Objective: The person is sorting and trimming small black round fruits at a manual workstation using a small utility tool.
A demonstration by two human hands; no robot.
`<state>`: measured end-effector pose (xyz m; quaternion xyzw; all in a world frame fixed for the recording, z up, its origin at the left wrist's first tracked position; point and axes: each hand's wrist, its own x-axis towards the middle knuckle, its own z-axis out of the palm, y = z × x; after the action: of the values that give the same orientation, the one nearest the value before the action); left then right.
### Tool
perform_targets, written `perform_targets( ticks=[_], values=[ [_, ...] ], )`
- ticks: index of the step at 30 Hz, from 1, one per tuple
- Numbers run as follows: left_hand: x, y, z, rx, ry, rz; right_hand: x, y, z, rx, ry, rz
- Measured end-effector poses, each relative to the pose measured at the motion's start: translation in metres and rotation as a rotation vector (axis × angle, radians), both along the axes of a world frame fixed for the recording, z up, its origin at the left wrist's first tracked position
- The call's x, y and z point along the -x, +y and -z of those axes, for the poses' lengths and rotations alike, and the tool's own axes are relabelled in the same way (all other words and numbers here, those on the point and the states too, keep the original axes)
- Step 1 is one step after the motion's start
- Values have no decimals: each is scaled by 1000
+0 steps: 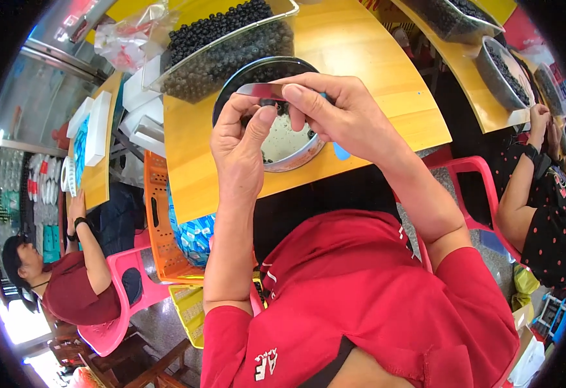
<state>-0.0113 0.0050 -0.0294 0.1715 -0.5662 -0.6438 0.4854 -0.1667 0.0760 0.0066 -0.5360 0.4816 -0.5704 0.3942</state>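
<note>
The left hand (238, 152) pinches a small black part (267, 102) as the right hand (344, 111) grips a knife (254, 89) above a metal basin (294, 161).

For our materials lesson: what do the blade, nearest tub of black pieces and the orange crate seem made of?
Blade: probably polished metal, given its glossy reddish sheen. Tub: likely smooth, clear plastic; the pieces show through its wall. Orange crate: apparently moulded plastic, evenly coloured, slotted.
</note>
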Motion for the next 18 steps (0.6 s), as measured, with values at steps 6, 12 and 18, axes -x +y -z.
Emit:
perform_targets(
  ticks=[6, 12, 18],
  values=[
    [2, 1, -3, -13, 7, -8, 1, 1, 0, 40, 30, -4],
    [-1, -1, 5, -34, 88, 46, 1, 1, 8, 121, 75, 23],
    [-6, -1, 0, -57, 43, 101, 0, 0, 11, 105, 35, 41]
  ],
)
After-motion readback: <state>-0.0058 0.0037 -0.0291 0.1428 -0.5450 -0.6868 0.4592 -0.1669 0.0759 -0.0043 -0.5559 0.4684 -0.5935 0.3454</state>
